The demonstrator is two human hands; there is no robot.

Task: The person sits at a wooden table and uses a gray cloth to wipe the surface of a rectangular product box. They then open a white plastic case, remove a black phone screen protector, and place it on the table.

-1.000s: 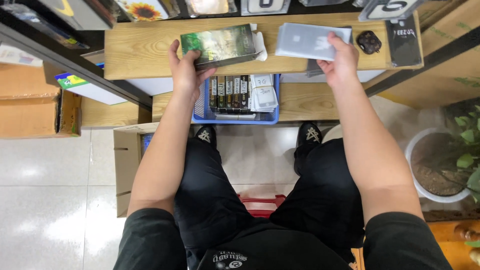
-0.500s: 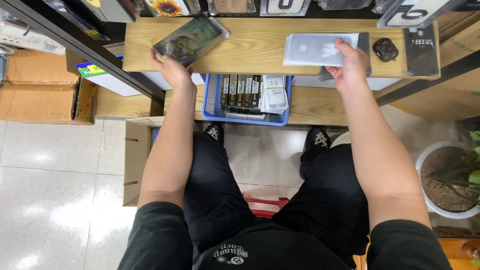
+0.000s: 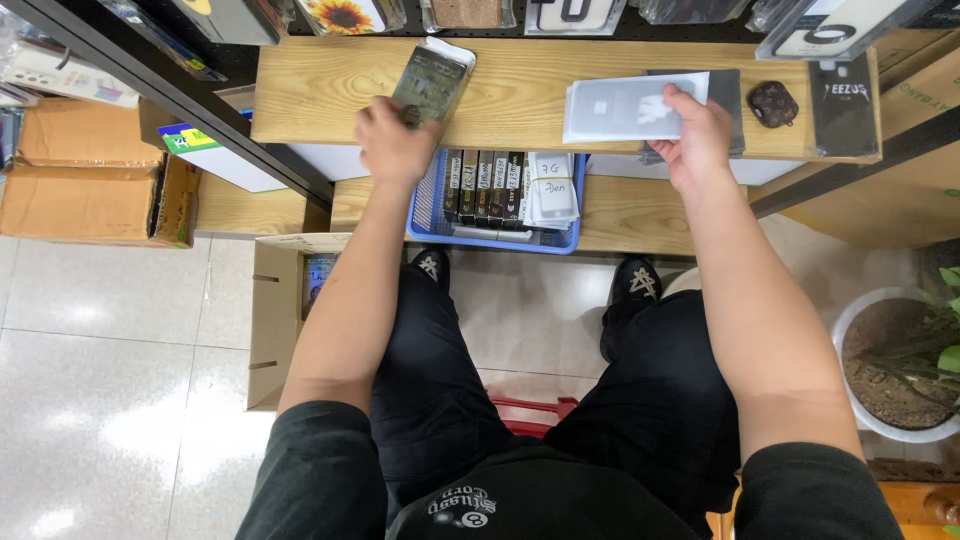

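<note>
The left hand (image 3: 395,140) is pinching the near end of a green-printed packet (image 3: 430,85), thumb and fingers pressed onto it, and the packet is lying tilted on the wooden shelf (image 3: 520,95), its far end pointing toward one o'clock. The right hand (image 3: 695,135) is gripping the right edge of a pale grey packet (image 3: 625,108), thumb on top and fingers curling beneath; that packet is sitting flat on the same shelf, with a darker flat piece (image 3: 728,100) showing behind it at about three o'clock.

From the right hand, a small dark brown case (image 3: 773,102) is resting just beside at two o'clock, and a black packet (image 3: 842,105) is lying farther out at three o'clock. Below the shelf, between the two hands at six o'clock, a blue basket (image 3: 500,238) is holding a row of dark boxes (image 3: 482,185) standing on edge and a bundle of white packets (image 3: 552,188). More packets are hanging along the top at twelve o'clock, one showing a sunflower (image 3: 343,14).

At nine o'clock from the left hand a cardboard box (image 3: 95,180) is sitting on the tiled floor, an open carton (image 3: 285,320) is standing at seven o'clock, and a white plant pot (image 3: 895,360) is sitting at four o'clock of the right hand
</note>
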